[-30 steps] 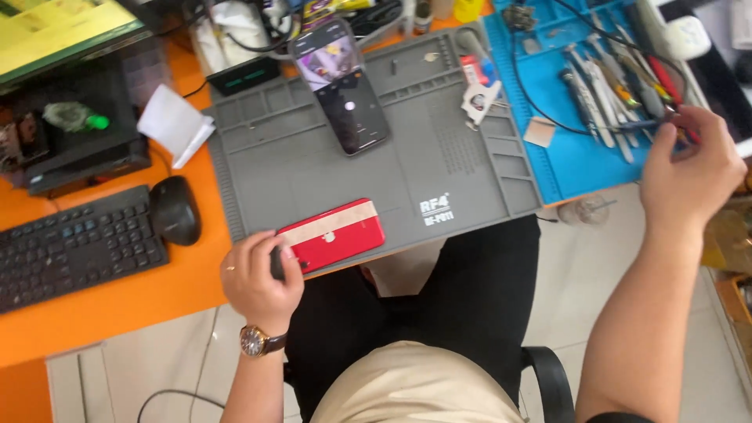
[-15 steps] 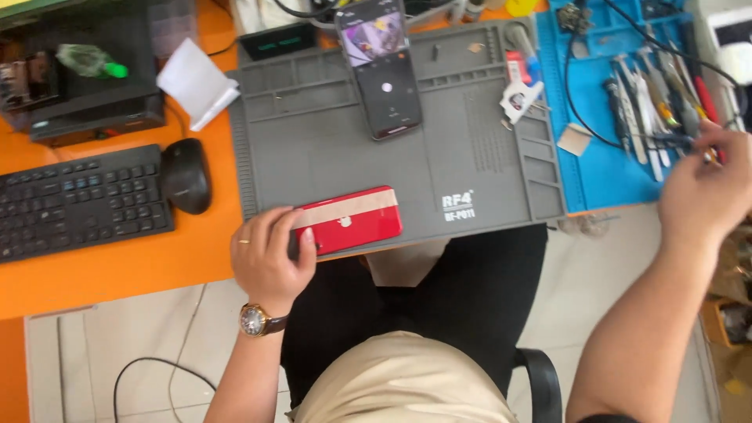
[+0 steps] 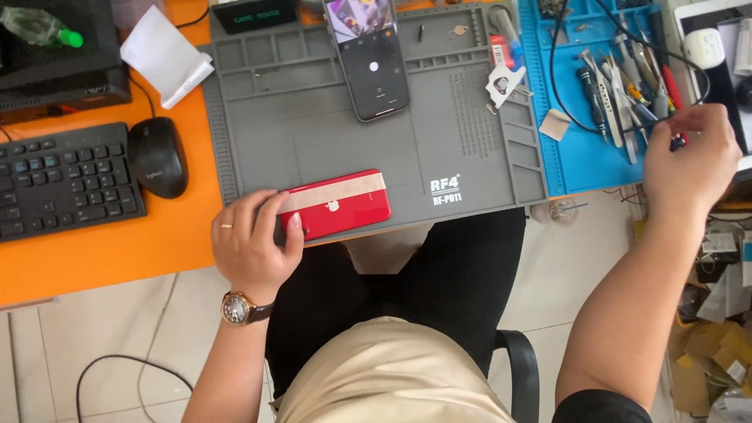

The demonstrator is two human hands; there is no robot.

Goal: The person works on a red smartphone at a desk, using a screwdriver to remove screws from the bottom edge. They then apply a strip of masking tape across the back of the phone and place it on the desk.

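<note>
Red phone [image 3: 341,205] gripped by left hand [image 3: 252,244]; right hand [image 3: 693,160] seemingly pinches a tool.

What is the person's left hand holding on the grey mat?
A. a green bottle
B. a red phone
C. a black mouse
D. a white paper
B: the left hand grips one end of the red phone, which lies face down on the front edge of the grey mat.
</note>
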